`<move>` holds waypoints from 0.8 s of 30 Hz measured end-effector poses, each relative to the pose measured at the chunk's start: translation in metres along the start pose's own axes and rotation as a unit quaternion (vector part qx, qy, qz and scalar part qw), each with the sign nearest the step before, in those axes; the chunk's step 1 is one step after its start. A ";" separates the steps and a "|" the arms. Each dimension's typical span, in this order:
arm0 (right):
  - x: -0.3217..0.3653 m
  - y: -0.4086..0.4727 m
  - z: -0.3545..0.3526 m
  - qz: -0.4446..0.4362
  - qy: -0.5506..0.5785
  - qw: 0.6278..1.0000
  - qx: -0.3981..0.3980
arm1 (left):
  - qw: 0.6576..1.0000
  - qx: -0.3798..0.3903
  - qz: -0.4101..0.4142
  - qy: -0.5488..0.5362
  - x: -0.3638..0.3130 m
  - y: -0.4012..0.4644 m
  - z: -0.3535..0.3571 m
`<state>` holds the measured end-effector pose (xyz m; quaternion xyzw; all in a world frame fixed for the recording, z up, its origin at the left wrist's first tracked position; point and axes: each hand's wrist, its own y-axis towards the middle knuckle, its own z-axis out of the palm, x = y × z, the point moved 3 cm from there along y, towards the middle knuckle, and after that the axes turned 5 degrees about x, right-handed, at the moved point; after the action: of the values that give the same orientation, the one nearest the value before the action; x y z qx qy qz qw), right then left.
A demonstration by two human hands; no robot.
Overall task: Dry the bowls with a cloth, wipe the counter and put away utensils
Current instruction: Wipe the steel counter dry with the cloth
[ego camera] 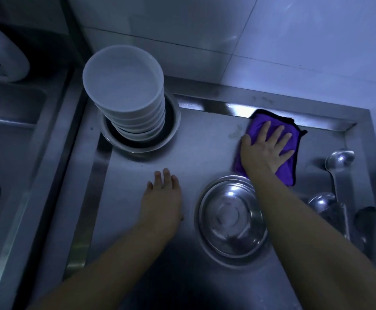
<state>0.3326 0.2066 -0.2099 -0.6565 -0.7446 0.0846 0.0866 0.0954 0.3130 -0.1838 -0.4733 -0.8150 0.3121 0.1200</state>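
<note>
Cloth: purple with a dark edge, lying flat on the tabletop near the far right corner, just by the raised back edge.
Right hand: flat on the cloth, fingers straight and spread, pressing it down on the steel.
Left hand: flat on the bare tabletop near the middle, fingers straight and close together, holding nothing.
White bowls: a tall stack, one inside the other, leaning a little, near the far left corner of the tabletop.
Metal bowl under the stack: a wide steel bowl, the white stack sits in it.
Shiny steel bowl: stands on the tabletop between the two arms, near the front edge, just below the cloth; the right arm crosses over its right side.
Ladles: shiny steel ones lie along the right edge of the tabletop, close beside each other, to the right of the cloth.
Sink: a steel one, to the left of the tabletop.
Wall: pale tiles behind the back edge.
</note>
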 end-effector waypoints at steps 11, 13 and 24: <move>0.059 -0.084 0.026 -0.277 -0.047 0.960 0.003 | 0.992 -0.069 0.045 -0.094 0.009 -0.009 0.004; 0.065 -0.110 0.033 -0.335 -0.045 0.941 0.016 | 0.978 -0.131 0.043 -0.154 0.017 -0.023 0.002; -0.009 -0.289 0.072 -0.584 -0.060 0.806 0.081 | 0.900 -0.324 -0.115 -0.268 0.016 -0.128 0.053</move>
<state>0.0381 0.1611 -0.2102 -0.0820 -0.9815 0.1174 0.1273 -0.0278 0.2597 -0.1465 -0.2873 -0.9213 0.1294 -0.2280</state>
